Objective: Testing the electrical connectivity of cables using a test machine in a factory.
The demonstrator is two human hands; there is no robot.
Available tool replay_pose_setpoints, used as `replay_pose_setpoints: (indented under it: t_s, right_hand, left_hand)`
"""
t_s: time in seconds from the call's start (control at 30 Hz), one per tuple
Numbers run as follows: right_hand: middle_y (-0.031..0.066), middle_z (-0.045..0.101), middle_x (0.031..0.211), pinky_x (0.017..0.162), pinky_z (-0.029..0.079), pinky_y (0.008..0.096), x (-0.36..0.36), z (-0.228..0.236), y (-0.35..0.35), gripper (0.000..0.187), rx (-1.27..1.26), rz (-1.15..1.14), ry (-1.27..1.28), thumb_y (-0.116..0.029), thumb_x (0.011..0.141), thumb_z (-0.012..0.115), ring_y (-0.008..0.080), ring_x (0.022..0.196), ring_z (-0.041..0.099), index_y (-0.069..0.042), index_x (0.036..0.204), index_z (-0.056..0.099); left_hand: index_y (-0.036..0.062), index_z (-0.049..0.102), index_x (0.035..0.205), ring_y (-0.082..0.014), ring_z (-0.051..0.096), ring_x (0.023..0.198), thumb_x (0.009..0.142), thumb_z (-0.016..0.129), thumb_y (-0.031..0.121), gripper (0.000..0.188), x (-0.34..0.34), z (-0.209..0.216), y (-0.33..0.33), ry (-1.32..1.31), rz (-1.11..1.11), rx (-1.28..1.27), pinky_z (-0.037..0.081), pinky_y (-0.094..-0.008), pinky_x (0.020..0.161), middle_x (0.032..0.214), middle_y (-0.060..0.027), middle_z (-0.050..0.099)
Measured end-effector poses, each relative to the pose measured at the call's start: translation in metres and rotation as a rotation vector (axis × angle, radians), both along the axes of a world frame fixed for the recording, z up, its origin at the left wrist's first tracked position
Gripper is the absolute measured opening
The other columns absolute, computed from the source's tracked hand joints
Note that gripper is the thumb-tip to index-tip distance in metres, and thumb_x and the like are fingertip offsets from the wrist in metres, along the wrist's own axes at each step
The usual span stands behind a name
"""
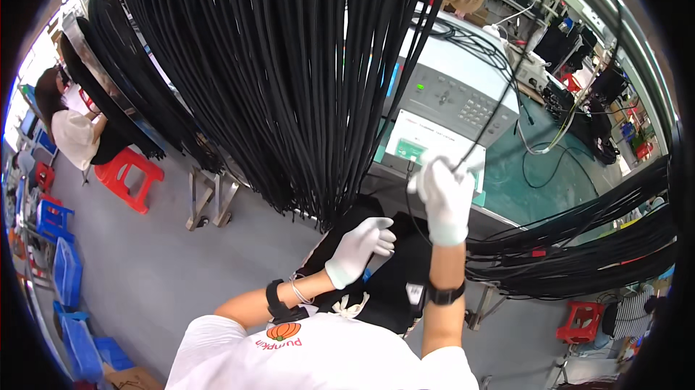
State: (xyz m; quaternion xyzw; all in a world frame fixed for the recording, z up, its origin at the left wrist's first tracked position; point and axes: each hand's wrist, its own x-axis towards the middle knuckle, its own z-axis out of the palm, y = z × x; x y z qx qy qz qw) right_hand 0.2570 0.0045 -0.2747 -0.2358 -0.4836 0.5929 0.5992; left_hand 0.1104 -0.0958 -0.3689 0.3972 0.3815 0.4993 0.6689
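Note:
My right hand, in a white glove, is closed on a black cable at the front of a white test fixture. The cable rises from the fingers towards the upper right. Motion blurs the fingertips, and the cable end inside them is hidden. A thin black lead with a plug hangs down beside that hand. Over my lap, my left hand, also gloved, has its fingers loosely bent and apart with nothing visible in them. A dense curtain of black cables hangs just beyond it.
Behind the fixture stands a grey test instrument with coiled cables on top, on a green-topped bench. More bundled black cables cross at the right. A person sits on a red stool at the left; blue bins line the floor.

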Motion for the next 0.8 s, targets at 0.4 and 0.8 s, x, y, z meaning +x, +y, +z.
replay_pose_setpoints:
  t_s: [0.4, 0.8]
  right_hand:
    - [0.0129, 0.066, 0.102, 0.082, 0.051, 0.0335, 0.049, -0.047, -0.128, 0.038, 0.126, 0.35, -0.691, 0.009, 0.076, 0.053, 0.0238, 0.088, 0.063, -0.002, 0.109, 0.068]
    - [0.0081, 0.071, 0.087, 0.048, 0.043, 0.0226, 0.012, -0.075, -0.071, 0.029, -0.382, 0.212, -0.562, -0.024, 0.1, 0.053, 0.0107, 0.06, 0.059, 0.002, 0.099, 0.066]
  left_hand:
    - [0.0063, 0.056, 0.099, -0.01, 0.037, 0.042, 0.105, 0.041, 0.041, 0.039, 0.014, -0.075, 0.059, -0.508, 0.153, -0.579, 0.027, -0.0252, 0.036, 0.062, -0.0012, 0.046]
    - [-0.0003, 0.056, 0.081, -0.0216, 0.062, 0.05, 0.104, 0.042, 0.036, 0.045, 0.006, 0.014, -0.007, 0.252, -0.398, -0.265, 0.05, -0.0319, 0.048, 0.062, -0.0056, 0.054]
